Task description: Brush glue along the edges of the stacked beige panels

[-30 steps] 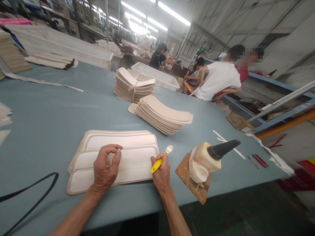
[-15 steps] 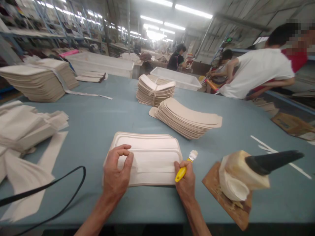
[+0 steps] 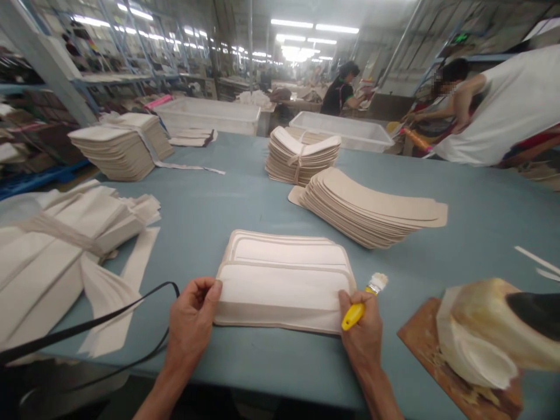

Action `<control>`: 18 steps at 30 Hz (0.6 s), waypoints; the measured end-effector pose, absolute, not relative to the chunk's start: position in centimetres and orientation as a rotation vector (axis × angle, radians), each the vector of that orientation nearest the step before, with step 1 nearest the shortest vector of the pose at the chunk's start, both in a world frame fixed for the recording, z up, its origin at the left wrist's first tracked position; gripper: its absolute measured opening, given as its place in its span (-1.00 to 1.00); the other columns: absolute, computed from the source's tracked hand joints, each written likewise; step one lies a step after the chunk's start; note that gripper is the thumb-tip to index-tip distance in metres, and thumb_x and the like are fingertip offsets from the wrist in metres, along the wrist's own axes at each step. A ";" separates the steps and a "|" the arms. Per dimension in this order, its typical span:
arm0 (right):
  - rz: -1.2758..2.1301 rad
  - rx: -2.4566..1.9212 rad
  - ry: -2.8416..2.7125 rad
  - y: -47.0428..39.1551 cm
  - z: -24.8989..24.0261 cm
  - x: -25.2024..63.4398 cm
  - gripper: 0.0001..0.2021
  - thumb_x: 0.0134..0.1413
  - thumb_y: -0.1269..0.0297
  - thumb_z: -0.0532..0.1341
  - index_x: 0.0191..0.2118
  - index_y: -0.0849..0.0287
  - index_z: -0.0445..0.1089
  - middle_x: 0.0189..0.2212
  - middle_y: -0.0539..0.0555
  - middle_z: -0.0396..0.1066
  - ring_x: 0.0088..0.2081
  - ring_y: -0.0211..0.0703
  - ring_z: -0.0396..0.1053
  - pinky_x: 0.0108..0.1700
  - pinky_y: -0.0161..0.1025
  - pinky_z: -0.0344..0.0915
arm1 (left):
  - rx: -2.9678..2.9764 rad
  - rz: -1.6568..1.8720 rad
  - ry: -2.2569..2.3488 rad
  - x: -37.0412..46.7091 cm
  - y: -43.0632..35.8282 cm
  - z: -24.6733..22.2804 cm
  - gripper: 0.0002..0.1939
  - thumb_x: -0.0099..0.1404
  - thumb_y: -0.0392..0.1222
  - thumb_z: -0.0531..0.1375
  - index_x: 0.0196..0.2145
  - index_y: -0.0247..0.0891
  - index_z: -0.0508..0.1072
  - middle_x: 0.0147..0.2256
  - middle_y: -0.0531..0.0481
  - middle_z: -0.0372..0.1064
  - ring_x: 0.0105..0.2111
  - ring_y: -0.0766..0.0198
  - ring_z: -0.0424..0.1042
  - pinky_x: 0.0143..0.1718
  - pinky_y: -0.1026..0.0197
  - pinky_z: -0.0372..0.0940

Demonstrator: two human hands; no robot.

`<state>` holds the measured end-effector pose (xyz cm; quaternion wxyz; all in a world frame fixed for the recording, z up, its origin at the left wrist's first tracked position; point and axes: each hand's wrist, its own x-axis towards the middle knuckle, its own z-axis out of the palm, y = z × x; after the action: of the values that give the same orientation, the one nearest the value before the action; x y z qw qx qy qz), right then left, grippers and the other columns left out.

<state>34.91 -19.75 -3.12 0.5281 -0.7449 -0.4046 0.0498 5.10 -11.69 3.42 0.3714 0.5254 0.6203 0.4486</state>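
A small stack of cream fabric panels [image 3: 280, 286] with rounded corners and tan borders lies in front of me on the table. My left hand [image 3: 190, 315] pinches the left edge of the top panel between thumb and curled fingers. At the opposite end, my right hand [image 3: 362, 318] has its thumb on the panel's right edge. Wrapped in that same hand is a paintbrush [image 3: 353, 316], its yellow handle pointing toward me. White paste coats its bristles, which point away to the upper right. The underside of the panel is hidden.
Loose beige panels [image 3: 371, 204] are fanned behind the work, near a tied bundle [image 3: 301, 154]. Bound cream strips [image 3: 65, 245] and a black cord [image 3: 126, 303] lie left. A paste-smeared container [image 3: 472, 326] stands on a brown board [image 3: 426, 338] at right. Co-workers are beyond the table.
My left hand has moved from over the panel to its left edge and now grips it. The right hand still holds the brush at the right end. The view has swung left.
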 end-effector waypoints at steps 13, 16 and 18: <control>0.040 -1.874 -1.010 -20.2 -3.5 35.1 -0.46 0.18 -0.39 0.17 -0.30 0.05 0.22 -0.45 -0.03 0.30 -0.45 -0.12 0.29 -0.33 -0.19 0.19 | 1.413 1.037 1.419 4.4 -8.4 8.6 -0.63 0.09 0.17 0.30 -0.49 -0.22 0.46 -0.53 0.06 0.39 -0.49 0.30 0.32 -0.44 0.26 0.24; 0.053 -1.857 -1.012 -20.2 -3.5 35.1 -0.47 0.19 -0.39 0.17 -0.30 0.05 0.23 -0.45 -0.04 0.30 -0.44 -0.11 0.28 -0.30 -0.18 0.19 | 1.443 1.040 1.432 3.9 -8.4 8.7 -0.63 0.14 0.18 0.26 -0.47 -0.22 0.45 -0.53 0.07 0.36 -0.52 0.32 0.29 -0.44 0.26 0.23; 0.052 -1.855 -1.014 -20.2 -3.4 35.0 -0.46 0.19 -0.39 0.16 -0.30 0.04 0.22 -0.46 -0.04 0.29 -0.44 -0.11 0.27 -0.30 -0.18 0.18 | 1.469 1.041 1.453 3.3 -8.6 8.3 -0.63 0.16 0.19 0.24 -0.45 -0.21 0.44 -0.53 0.08 0.36 -0.53 0.32 0.27 -0.44 0.25 0.23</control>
<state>35.03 -20.16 -3.37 0.4913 -0.7641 -0.4176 0.0215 3.26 -8.60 8.28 0.4024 0.5812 0.5750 0.4120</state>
